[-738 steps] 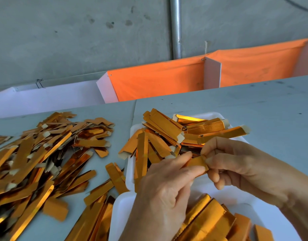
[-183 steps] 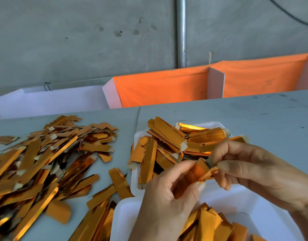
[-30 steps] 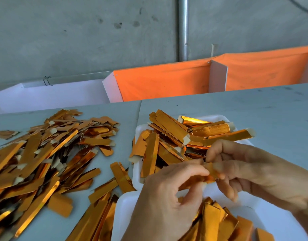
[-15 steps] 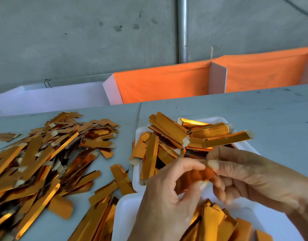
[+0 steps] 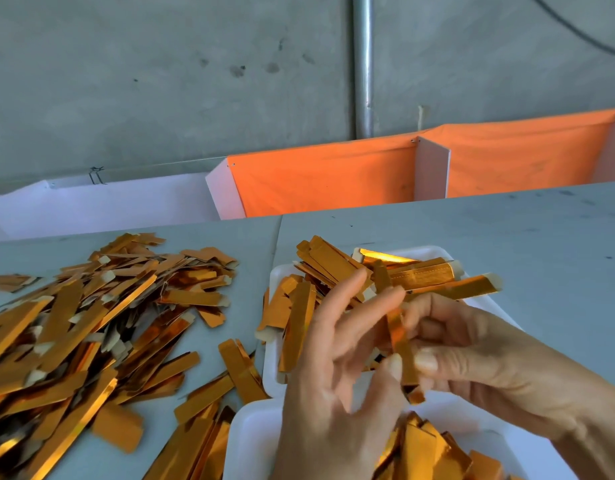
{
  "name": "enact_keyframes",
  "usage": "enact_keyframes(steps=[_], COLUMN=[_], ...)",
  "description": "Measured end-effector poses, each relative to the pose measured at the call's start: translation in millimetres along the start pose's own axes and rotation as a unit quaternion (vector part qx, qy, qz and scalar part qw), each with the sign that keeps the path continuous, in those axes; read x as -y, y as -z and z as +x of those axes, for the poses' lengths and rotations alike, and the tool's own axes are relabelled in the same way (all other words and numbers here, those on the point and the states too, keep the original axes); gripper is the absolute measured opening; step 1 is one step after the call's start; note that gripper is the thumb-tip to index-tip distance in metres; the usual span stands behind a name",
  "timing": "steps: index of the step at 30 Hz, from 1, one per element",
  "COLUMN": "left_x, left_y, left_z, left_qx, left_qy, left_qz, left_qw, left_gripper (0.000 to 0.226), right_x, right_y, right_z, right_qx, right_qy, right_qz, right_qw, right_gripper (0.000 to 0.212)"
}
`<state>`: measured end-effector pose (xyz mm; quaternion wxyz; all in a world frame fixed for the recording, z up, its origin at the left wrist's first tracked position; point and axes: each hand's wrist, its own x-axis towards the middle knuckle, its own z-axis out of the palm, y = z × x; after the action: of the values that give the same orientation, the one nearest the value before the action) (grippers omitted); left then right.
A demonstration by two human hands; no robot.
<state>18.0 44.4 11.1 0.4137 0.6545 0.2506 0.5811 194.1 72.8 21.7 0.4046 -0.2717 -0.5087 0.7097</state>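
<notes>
A narrow gold foil strip [image 5: 400,344] stands nearly upright between my hands, above the near white tray [image 5: 252,434]. My right hand [image 5: 479,362] pinches it, thumb on the front and curled fingers behind. My left hand [image 5: 334,372] has its fingers spread and straight behind the strip, and its thumb tip touches the strip's left edge. The strip's lower end is creased. The far white tray [image 5: 275,275] holds several folded gold pieces.
A big heap of flat gold strips [image 5: 74,323] covers the left of the grey table [image 5: 524,237]. More strips lie between the heap and the trays. Orange cloth bins [image 5: 334,174] and a metal pole [image 5: 363,64] stand behind the table's far edge.
The strip has turned from lying crosswise to nearly upright. My left hand's fingers have uncurled and spread, while my right hand keeps its pinch.
</notes>
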Motion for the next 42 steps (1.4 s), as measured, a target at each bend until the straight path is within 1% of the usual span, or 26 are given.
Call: enact_keyframes(steps=[2,4,6,8,9,10,11,13,15,17,19,21,24,25,26,28,29,30,32,33,35,37,40,42], left_x=[4,12,17,20,20,21,21,20,18,16,14,15,18,19,20,21,20,19,21,21,19,20,20,19], left_y=[2,4,5,5,5,5,5,6,5,2,-2,-4,-2,-1,-1,-3,-4,-6,-8,-8,-8,-6,-4,-4], left_z=[1,2,2,2,1,1,0,0,0,0,1,1,1,1,1,-1,-1,-1,-2,-2,-1,0,2,2], left_qx=[-0.039,-0.097,-0.131,-0.116,-0.101,-0.09,-0.085,-0.08,-0.074,-0.073,-0.065,-0.06,-0.054,-0.047,-0.041,-0.03,-0.017,-0.002,0.024,0.031,0.023,0.008,0.0,0.01], left_qy=[0.01,0.043,0.097,0.142,0.151,0.157,0.162,0.166,0.167,0.149,0.116,0.085,0.074,0.073,0.066,0.052,0.055,0.065,0.075,0.078,0.071,0.063,0.088,0.102], left_qz=[-0.015,-0.026,-0.023,0.011,0.043,0.077,0.104,0.139,0.173,0.202,0.254,0.286,0.31,0.326,0.341,0.353,0.351,0.347,0.361,0.36,0.334,0.281,0.205,0.159], left_qw=[0.999,0.994,0.986,0.983,0.982,0.98,0.978,0.973,0.968,0.965,0.958,0.953,0.946,0.941,0.937,0.934,0.935,0.936,0.929,0.929,0.94,0.958,0.975,0.982], left_gripper=[0.048,0.044,0.045,0.045,0.041,0.038,0.037,0.038,0.039,0.041,0.043,0.043,0.043,0.043,0.042,0.037,0.035,0.04,0.058,0.057,0.048,0.042,0.049,0.05], right_x=[-2,-2,-2,-4,-5,-5,-4,-1,2,3,4,3,2,3,3,4,4,3,4,4,5,8,12,14], right_y=[-2,-2,-4,-6,-8,-9,-11,-12,-11,-11,-15,-17,-17,-17,-17,-17,-17,-16,-15,-14,-11,-8,-1,2], right_z=[1,2,3,6,7,7,7,4,2,2,3,4,4,3,3,4,4,3,1,-1,-3,-6,-8,-9], right_qx=[-0.026,-0.043,-0.055,-0.063,-0.069,-0.074,-0.083,-0.119,-0.186,-0.241,-0.282,-0.299,-0.274,-0.262,-0.248,-0.23,-0.227,-0.228,-0.218,-0.205,-0.177,-0.16,-0.127,-0.106], right_qy=[0.008,0.006,-0.004,-0.015,-0.023,-0.032,-0.038,-0.032,0.01,0.064,0.095,0.101,0.088,0.076,0.068,0.053,0.05,0.048,0.041,0.038,0.024,0.006,-0.015,-0.016], right_qz=[-0.01,-0.074,-0.162,-0.265,-0.309,-0.332,-0.331,-0.305,-0.294,-0.289,-0.315,-0.343,-0.372,-0.371,-0.35,-0.279,-0.253,-0.236,-0.205,-0.178,-0.108,-0.058,-0.032,-0.015], right_qw=[1.0,0.996,0.985,0.962,0.948,0.94,0.939,0.944,0.938,0.924,0.901,0.885,0.883,0.888,0.901,0.931,0.939,0.943,0.953,0.962,0.978,0.985,0.991,0.994], right_gripper=[0.032,0.03,0.027,0.029,0.03,0.028,0.026,0.034,0.037,0.033,0.029,0.029,0.017,0.013,0.012,0.016,0.018,0.018,0.024,0.029,0.038,0.037,0.03,0.037])
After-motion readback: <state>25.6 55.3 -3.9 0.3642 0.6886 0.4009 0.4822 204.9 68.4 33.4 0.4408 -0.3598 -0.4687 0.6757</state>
